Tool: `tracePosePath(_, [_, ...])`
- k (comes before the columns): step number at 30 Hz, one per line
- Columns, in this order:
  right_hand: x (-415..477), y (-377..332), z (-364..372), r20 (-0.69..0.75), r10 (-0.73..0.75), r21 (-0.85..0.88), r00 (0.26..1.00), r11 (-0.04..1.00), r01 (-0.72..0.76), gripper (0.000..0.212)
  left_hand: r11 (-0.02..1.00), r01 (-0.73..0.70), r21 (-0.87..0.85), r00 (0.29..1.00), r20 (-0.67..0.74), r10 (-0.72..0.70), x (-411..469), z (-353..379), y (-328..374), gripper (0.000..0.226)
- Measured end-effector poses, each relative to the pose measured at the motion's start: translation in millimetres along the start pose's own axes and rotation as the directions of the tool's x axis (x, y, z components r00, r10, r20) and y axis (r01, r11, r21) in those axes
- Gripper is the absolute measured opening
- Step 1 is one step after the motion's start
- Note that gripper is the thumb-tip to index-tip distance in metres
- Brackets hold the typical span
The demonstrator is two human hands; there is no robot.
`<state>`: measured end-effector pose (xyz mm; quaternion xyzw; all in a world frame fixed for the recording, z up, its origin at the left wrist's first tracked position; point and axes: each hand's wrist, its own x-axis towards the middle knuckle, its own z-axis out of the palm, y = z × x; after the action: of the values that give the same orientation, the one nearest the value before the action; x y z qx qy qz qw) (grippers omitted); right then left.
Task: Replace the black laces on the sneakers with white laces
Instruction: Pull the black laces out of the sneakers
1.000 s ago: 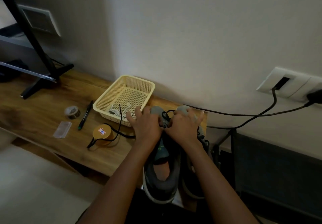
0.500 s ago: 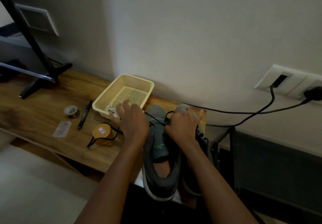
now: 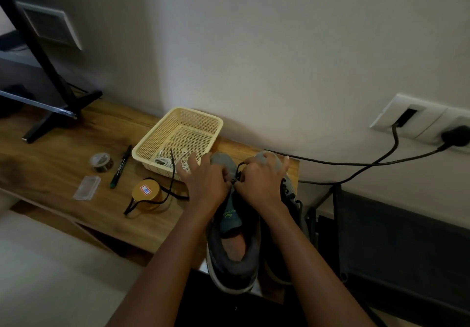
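Observation:
Two grey sneakers stand side by side at the right end of the wooden table, toes toward the wall. On the left sneaker (image 3: 232,255) both hands meet over the front eyelets. My left hand (image 3: 203,181) and my right hand (image 3: 262,181) each pinch the black lace (image 3: 239,171) near the toe. A loose length of black lace (image 3: 162,197) trails left across the table and loops by an orange jar. The right sneaker (image 3: 292,197) lies partly under my right forearm. White laces (image 3: 165,161) sit in the cream basket (image 3: 175,133).
An orange jar (image 3: 147,194), a black marker (image 3: 120,167), a tape roll (image 3: 101,161) and a small clear plastic case (image 3: 87,188) lie left of the basket. A black stand foot (image 3: 58,118) occupies the far left. Black cables (image 3: 356,166) run to wall sockets on the right.
My left hand moved from near the basket back to the sneaker's toe, meeting my right hand at the lace. The loose black lace now lies slacker on the table.

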<state>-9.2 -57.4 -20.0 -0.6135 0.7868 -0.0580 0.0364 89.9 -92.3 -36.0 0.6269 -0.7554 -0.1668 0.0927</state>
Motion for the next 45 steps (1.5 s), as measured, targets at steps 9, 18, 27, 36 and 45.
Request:
tracePosePath(9, [-4.6, -1.8, 0.0, -0.050, 0.085, -0.003, 0.995, 0.996, -0.085, 0.014, 0.997, -0.010, 0.081, 1.000, -0.014, 0.011, 2.8, 2.7, -2.0, 0.028])
tracePosePath(18, [-2.4, 0.9, 0.1, -0.041, 0.088, -0.006, 0.995, 0.996, -0.088, 0.012, 0.944, 0.141, -0.300, 0.897, -0.365, -0.250, 4.2, -7.0, -27.8, 0.014])
tracePosePath(27, [-1.7, 1.6, -2.0, -0.003, 0.060, -0.003, 0.998, 0.998, -0.060, 0.017, 0.997, -0.049, -0.063, 0.998, -0.051, 0.045, -2.4, 2.6, -3.8, 0.019])
tracePosePath(36, [-2.7, 2.0, -2.3, -0.009, 0.067, 0.009, 0.998, 0.998, -0.067, 0.022, 0.999, -0.022, 0.032, 1.000, -0.012, 0.023, 2.6, 8.7, 4.0, 0.025])
tracePosePath(45, [-1.9, 3.8, 0.3, -0.021, 0.082, 0.009, 0.996, 0.997, -0.082, 0.017, 0.909, 0.224, -0.352, 0.861, -0.366, -0.353, 11.1, -0.8, -31.0, 0.017])
